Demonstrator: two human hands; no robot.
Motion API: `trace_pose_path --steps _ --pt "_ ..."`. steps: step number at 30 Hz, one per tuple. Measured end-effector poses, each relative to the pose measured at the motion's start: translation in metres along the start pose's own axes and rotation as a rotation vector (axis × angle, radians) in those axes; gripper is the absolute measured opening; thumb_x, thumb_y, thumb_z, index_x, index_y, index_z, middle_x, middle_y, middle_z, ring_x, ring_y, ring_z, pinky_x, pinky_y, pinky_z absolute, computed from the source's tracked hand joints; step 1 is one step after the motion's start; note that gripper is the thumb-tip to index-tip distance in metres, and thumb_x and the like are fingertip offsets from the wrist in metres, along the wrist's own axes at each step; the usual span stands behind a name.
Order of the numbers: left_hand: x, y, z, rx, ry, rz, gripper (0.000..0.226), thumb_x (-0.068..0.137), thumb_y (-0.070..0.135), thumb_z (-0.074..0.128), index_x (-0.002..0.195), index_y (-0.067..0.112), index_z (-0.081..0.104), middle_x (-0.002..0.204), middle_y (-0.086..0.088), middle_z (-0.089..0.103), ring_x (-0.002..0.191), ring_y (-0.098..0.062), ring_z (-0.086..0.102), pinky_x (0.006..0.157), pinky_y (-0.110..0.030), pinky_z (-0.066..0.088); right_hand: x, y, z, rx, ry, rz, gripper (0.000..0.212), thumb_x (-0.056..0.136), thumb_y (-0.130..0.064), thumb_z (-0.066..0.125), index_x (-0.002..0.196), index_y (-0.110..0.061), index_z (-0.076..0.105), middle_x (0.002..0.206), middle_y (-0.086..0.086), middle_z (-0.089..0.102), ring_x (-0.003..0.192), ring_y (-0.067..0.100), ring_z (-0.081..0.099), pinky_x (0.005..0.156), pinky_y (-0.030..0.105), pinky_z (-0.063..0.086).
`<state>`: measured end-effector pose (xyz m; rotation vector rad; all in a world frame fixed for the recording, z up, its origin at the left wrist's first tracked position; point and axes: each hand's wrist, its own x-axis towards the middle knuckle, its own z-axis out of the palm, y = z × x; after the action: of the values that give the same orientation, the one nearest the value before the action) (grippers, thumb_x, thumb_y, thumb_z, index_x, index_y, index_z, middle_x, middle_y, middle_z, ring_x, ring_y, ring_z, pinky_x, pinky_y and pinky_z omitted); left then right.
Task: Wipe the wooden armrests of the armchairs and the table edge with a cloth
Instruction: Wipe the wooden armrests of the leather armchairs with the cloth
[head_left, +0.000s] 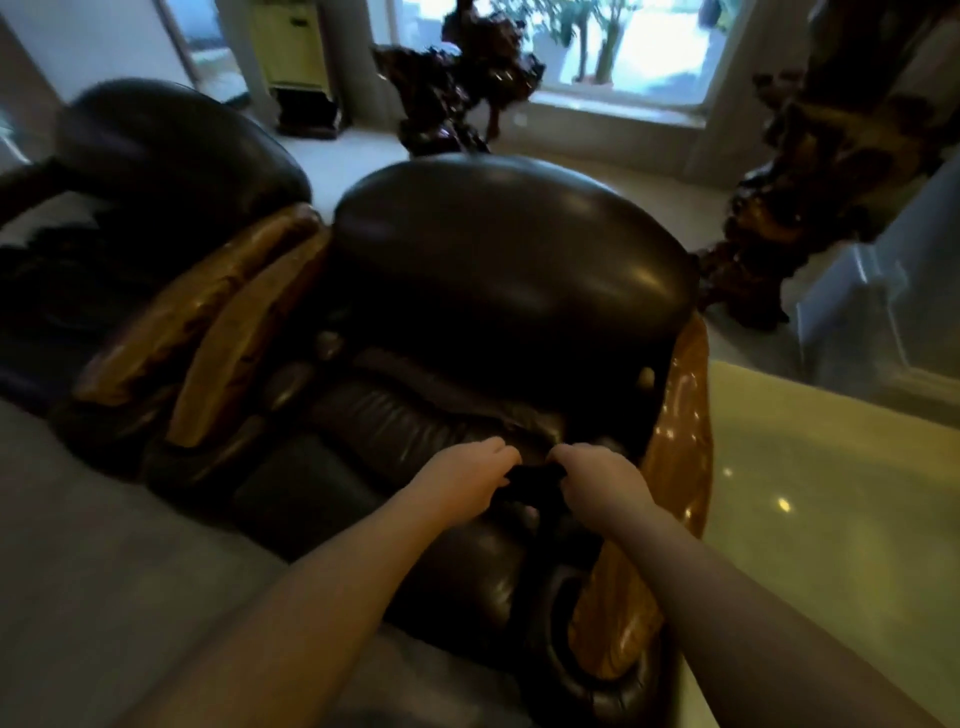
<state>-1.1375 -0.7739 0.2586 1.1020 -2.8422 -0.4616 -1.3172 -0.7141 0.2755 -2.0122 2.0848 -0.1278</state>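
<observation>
A dark leather armchair (509, 270) fills the middle of the view. Its glossy wooden armrests run along the left (244, 338) and the right (675, 467). A second armchair (156, 156) stands to the left with its own wooden armrest (197, 306) alongside. Over the near seat, my left hand (467, 475) and my right hand (597, 480) both grip a dark cloth (530, 486) stretched between them. The cloth blends with the leather and its shape is hard to make out. A pale glossy table (831, 519) lies at the right, its edge against the right armrest.
Dark carved root sculptures stand behind the chairs at the centre (457, 88) and at the right (789, 208). A bright window (623, 47) and a yellow-green cabinet (291, 47) are at the back. Pale floor (104, 545) spreads at the lower left.
</observation>
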Motion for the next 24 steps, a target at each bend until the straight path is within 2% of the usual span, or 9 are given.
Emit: trace_pose_path --steps 6,8,11,15,17,19,24 --pt "-0.097 -0.098 -0.049 -0.001 0.092 -0.185 0.024 0.093 0.028 0.051 0.117 0.027 0.049 0.105 0.008 0.054 0.078 -0.005 0.05 0.064 -0.02 0.038 0.039 -0.141 0.007 -0.072 0.055 -0.128 0.022 0.087 -0.021 0.058 0.107 -0.031 0.061 0.09 -0.01 0.06 0.076 0.008 0.058 0.065 0.025 0.052" --pt "-0.139 -0.134 -0.068 0.005 0.109 -0.242 0.023 0.094 0.027 0.05 0.117 0.026 0.05 0.106 0.007 0.055 0.079 -0.007 0.051 0.064 -0.023 0.041 0.048 -0.196 0.014 -0.05 0.038 -0.164 0.019 0.088 -0.022 0.056 0.104 -0.031 0.061 0.088 -0.011 0.06 0.075 0.008 0.058 0.064 0.027 0.052" --pt "-0.201 -0.186 -0.097 0.0 0.12 -0.331 0.028 0.095 0.026 0.048 0.123 0.024 0.05 0.11 0.003 0.055 0.091 -0.015 0.058 0.076 -0.032 0.05 0.061 -0.277 0.026 0.002 0.013 -0.231 0.021 0.089 -0.024 0.055 0.107 -0.031 0.061 0.093 -0.009 0.062 0.082 0.012 0.06 0.067 0.028 0.051" --pt "-0.281 -0.251 -0.132 -0.035 0.152 -0.446 0.029 0.096 0.025 0.047 0.125 0.023 0.051 0.113 0.003 0.056 0.098 -0.017 0.057 0.084 -0.036 0.05 0.073 -0.381 0.041 0.078 -0.039 -0.331 0.023 0.091 -0.023 0.053 0.112 -0.028 0.06 0.101 -0.004 0.064 0.089 0.015 0.061 0.075 0.035 0.054" --pt "-0.311 -0.281 -0.143 -0.056 0.165 -0.513 0.028 0.095 0.024 0.049 0.123 0.024 0.053 0.114 0.003 0.056 0.1 -0.016 0.056 0.086 -0.035 0.049 0.083 -0.424 0.048 0.104 -0.083 -0.379 0.023 0.091 -0.021 0.053 0.113 -0.028 0.06 0.101 -0.005 0.064 0.091 0.015 0.061 0.076 0.033 0.055" --pt "-0.331 -0.31 -0.152 -0.082 0.175 -0.565 0.027 0.094 0.025 0.05 0.12 0.026 0.055 0.113 0.005 0.057 0.098 -0.013 0.056 0.085 -0.031 0.048 0.098 -0.46 0.053 0.106 -0.111 -0.419 0.024 0.091 -0.02 0.053 0.112 -0.028 0.06 0.102 -0.005 0.063 0.093 0.016 0.061 0.073 0.028 0.052" --pt "-0.348 -0.375 -0.155 -0.1 0.193 -0.646 0.023 0.094 0.025 0.051 0.116 0.027 0.057 0.106 0.007 0.057 0.09 -0.009 0.055 0.074 -0.024 0.044 0.143 -0.516 0.071 0.094 -0.157 -0.472 0.02 0.091 -0.022 0.054 0.11 -0.026 0.061 0.102 -0.004 0.063 0.091 0.014 0.061 0.077 0.031 0.054"
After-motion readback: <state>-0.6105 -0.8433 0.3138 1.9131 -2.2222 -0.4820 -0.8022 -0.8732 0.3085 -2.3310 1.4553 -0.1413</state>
